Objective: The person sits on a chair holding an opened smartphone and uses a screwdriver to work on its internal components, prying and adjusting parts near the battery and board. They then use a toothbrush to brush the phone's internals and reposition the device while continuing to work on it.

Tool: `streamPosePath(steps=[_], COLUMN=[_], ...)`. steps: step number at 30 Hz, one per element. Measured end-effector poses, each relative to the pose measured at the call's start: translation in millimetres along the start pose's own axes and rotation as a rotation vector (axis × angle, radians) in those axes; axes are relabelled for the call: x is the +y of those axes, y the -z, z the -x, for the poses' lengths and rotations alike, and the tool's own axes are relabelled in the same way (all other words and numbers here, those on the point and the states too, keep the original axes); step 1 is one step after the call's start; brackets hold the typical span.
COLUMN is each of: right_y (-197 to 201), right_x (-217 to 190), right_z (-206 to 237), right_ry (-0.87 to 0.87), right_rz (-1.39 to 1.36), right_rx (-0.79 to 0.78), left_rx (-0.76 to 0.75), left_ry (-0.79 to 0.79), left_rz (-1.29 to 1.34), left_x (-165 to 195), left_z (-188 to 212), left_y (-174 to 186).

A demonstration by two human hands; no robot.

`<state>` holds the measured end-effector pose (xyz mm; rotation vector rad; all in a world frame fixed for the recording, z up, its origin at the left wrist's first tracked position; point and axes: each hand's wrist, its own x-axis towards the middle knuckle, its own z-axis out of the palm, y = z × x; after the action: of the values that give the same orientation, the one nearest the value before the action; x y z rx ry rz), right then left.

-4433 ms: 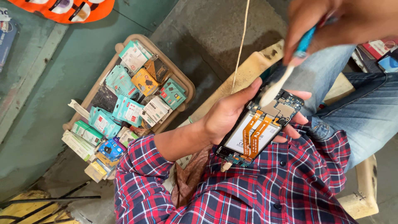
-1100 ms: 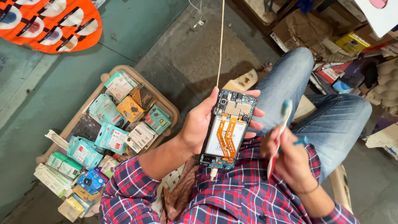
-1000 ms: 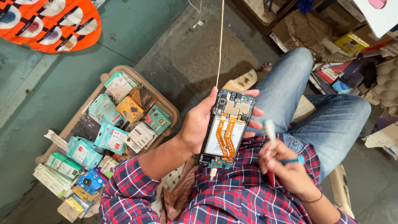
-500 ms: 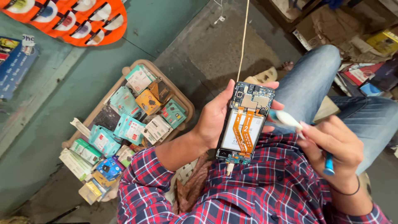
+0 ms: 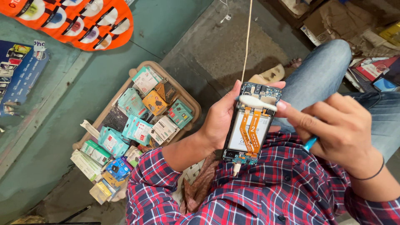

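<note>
My left hand (image 5: 218, 121) grips an opened smartphone (image 5: 251, 124) with its back cover off; orange ribbon cables and a white battery show inside. A cable hangs from its bottom port. My right hand (image 5: 337, 127) holds a toothbrush (image 5: 257, 102) with a white head and a blue handle. The brush head lies across the top part of the phone's circuit board, and my index finger stretches along the handle. Both hands are over my lap, above a red and blue plaid shirt and blue jeans.
A tan tray (image 5: 189, 101) on the floor at left holds several small teal, orange and white boxes. Orange packaging (image 5: 83, 21) lies at the top left. Cardboard and books (image 5: 375, 62) pile up at the right. A thin cord (image 5: 246, 41) runs up from the phone.
My right hand brought the toothbrush up from my lap and turned it so the head now rests on the phone's upper board. My left hand kept hold of the phone.
</note>
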<state>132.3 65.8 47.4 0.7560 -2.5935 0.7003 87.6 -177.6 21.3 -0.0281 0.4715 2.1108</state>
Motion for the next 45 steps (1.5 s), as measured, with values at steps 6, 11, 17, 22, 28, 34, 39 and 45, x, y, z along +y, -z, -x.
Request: streamPosePath(steps=[6, 11, 17, 22, 28, 34, 39, 45], right_y=[5, 8, 16, 21, 13, 5, 8, 11], right_x=[5, 12, 18, 21, 20, 20, 23, 25], right_z=[-5, -4, -2, 2, 6, 1, 0, 1], right_ry=[0.065, 0.053, 0.052, 0.056, 0.034, 0.098, 0.100, 0.144], right_rz=[0.040, 0.090, 0.087, 0.065, 0.004, 0.051, 0.106, 0.149], right_rx=[-0.025, -0.015, -0.068, -0.148, -0.023, -0.031, -0.061, -0.071], left_rx=[-0.025, -0.001, -0.027, -0.049, -0.078, -0.084, -0.094, -0.088], left_ry=[0.012, 0.051, 0.036, 0.026, 0.038, 0.004, -0.014, 0.038], left_rz=[-0.012, -0.028, -0.005, 0.042, 0.109, 0.107, 0.141, 0.204], left_x=[1, 1, -1, -4, -6, -8, -8, -10], left_z=[0, 0, -1, -3, -3, -2, -3, -2], left_y=[-1, -2, 0, 5, 8, 7, 8, 8])
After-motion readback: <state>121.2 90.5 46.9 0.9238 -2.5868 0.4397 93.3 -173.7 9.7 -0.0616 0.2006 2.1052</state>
